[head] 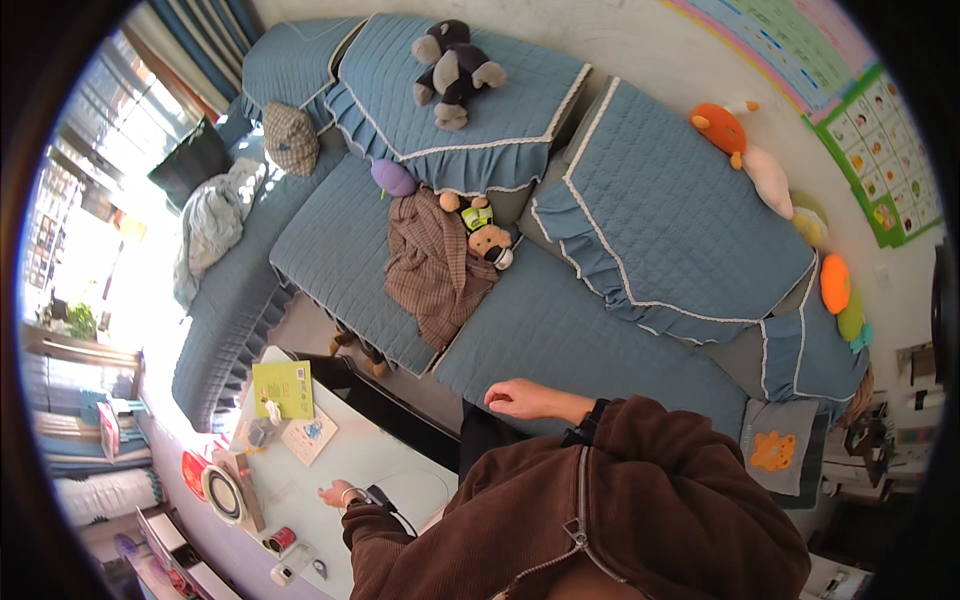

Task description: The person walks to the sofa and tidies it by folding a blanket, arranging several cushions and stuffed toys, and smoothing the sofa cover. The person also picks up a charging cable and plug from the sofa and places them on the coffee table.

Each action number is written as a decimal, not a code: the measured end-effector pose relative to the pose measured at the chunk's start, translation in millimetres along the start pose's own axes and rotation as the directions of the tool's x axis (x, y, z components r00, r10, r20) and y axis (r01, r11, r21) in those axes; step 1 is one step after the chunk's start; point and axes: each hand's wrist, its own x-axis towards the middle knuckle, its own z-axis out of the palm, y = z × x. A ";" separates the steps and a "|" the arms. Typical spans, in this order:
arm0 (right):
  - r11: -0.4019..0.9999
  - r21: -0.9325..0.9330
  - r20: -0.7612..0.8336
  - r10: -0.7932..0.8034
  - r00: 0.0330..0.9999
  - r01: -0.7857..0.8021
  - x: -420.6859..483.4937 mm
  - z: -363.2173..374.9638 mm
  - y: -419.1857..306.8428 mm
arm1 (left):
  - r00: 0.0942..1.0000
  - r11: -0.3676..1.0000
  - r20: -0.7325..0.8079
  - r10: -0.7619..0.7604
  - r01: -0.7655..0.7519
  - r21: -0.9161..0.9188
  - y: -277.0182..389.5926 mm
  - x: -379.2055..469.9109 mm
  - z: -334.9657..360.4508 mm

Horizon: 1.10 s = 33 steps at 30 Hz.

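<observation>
Over the pale tabletop [405,457], my left hand [341,493] extends from a brown corduroy sleeve, its fingers slightly apart and nothing visible in them. A black cable [386,501] with a thin pale cord lies by that wrist. My right hand [517,397], loosely curled and holding nothing visible, is above my dark trousers [484,431] near the edge of the blue sofa [577,337]; a black band circles its wrist. A green book [283,390] and a white printed sheet or booklet [309,435] lie farther up the table. A red can [280,540] lies nearer its left edge.
A round-faced device [225,493], a tape dispenser [320,568] and a small white container [282,574] are by the table's left side. A brown plaid cloth [431,262], a teddy bear [491,244] and a purple plush [393,178] lie on the sofa. Curtains [202,45] hang behind.
</observation>
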 end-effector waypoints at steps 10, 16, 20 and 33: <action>0.971 0.184 -0.230 0.193 0.954 -0.152 -89.7 -29.8 106.0 | 0.490 0.703 0.504 0.711 -0.497 -0.509 188.5 -181.1 84.2; 0.707 0.584 -0.232 0.615 0.754 -0.398 -109.8 -18.9 155.0 | 0.036 0.490 0.612 0.790 -0.638 -0.594 305.0 -274.1 155.2; 0.657 0.684 -0.296 0.646 0.703 -0.316 -70.2 -14.3 151.4 | -0.227 0.278 0.603 0.765 -0.729 -0.626 381.5 -322.8 206.9; 0.627 0.704 -0.319 0.699 0.641 -0.333 -17.3 10.3 130.1 | -0.170 0.158 0.731 0.661 -0.920 -0.358 487.9 -404.1 360.4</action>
